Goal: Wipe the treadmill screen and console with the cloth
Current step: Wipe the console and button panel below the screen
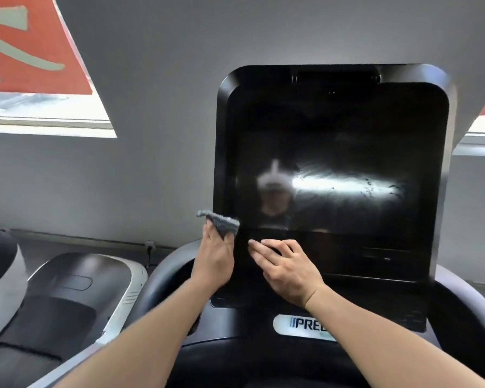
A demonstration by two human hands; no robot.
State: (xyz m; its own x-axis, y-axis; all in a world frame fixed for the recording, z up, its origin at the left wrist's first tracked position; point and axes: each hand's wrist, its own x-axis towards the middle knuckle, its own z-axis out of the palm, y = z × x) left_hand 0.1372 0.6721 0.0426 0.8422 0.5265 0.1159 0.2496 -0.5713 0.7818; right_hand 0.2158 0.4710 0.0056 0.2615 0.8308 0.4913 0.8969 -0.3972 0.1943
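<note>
Head camera view, looking forward and slightly down at a large dark glossy treadmill screen [333, 163] set in a black rounded frame, with two bare forearms reaching up from the bottom edge. A pale streaky glare runs across the lower middle of the glass, and a blurred reflection of a person shows to its left.

At the lower left corner of the frame, the left hand [217, 256] has its fingers curled round a small grey fuzzy cloth [221, 223]. Bunched folds of the cloth stick out above the fingertips and touch the frame's edge.

Just beside it, the right hand [284, 268] lies flat on the black glossy console panel [375, 264] below the screen, fingers straight, close together and pointing up-left. It holds nothing.

Below the hands sits a silver oval logo badge [305, 326] with blue lettering, partly hidden by the right forearm. To the left stands a neighbouring grey and white machine [76, 292]. Behind is a grey wall [151, 107], with a window showing a red banner [31, 51] at upper left.
</note>
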